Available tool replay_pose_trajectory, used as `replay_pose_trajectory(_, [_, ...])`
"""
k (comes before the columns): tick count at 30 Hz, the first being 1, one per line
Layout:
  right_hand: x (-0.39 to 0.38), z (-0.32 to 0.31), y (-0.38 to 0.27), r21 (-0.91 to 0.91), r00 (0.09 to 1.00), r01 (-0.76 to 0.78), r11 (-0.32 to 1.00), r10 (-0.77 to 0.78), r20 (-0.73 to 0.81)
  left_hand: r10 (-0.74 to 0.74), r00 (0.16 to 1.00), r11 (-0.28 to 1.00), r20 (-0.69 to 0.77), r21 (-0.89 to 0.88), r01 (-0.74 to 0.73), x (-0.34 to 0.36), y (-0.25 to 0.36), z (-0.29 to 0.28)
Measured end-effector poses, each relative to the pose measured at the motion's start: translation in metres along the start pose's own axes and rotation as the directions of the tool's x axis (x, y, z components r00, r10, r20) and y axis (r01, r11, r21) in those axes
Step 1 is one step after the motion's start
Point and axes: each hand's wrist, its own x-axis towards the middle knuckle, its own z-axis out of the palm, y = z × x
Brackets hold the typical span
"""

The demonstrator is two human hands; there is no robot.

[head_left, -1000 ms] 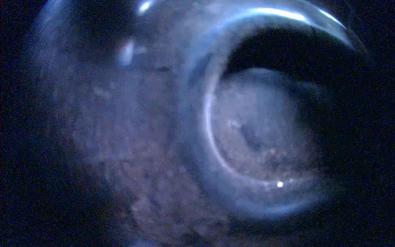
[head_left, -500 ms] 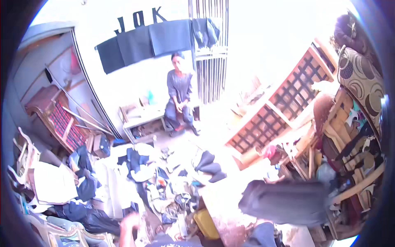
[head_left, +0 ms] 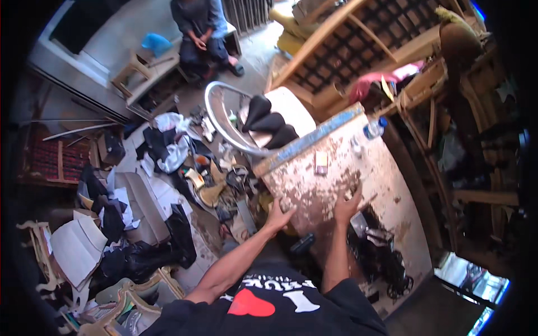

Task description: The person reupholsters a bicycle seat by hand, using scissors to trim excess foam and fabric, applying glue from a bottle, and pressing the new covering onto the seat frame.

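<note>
Both my hands rest at the worn, stained tabletop (head_left: 330, 187), with nothing held in either. My left hand (head_left: 278, 215) is at its left edge, thumb and fingers apart. Farther right, my right hand (head_left: 347, 206) lies on the surface with its fingers spread. Beside my right forearm is a black sewing machine (head_left: 381, 238) with metal parts. A small dark-and-pale packet (head_left: 320, 162) lies beyond my hands. Between my forearms, near the table's close edge, is a small black object (head_left: 303, 243) whose kind I cannot make out.
A clear bottle with a blue label (head_left: 374, 129) stands at the far right corner. Past the table is a chair with a round metal frame (head_left: 216, 120) and black padded pieces (head_left: 269, 123). Scraps and cloth litter the floor at left. A person (head_left: 200, 39) sits on a bench.
My view has tilted down and the picture has darkened from glare. The large dark cloth-like piece that was over the table is gone from it. Both my hands now show on the tabletop.
</note>
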Motion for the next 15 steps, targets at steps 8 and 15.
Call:
replay_pose_trajectory(8, [-0.203, -0.106, 0.061, -0.336, 0.956, -0.177, 0.925, 0.243, 0.166, 0.328, 0.944, 0.867, -0.033, 0.408, -0.287, -0.023, -0.214, 0.043])
replay_pose_trajectory(15, [-0.224, -0.133, 0.102, -0.261, 0.919, -0.365, 0.894, 0.391, 0.054, -0.070, 0.997, 0.816, 0.030, 0.577, 0.040, -0.042, -0.266, -0.079])
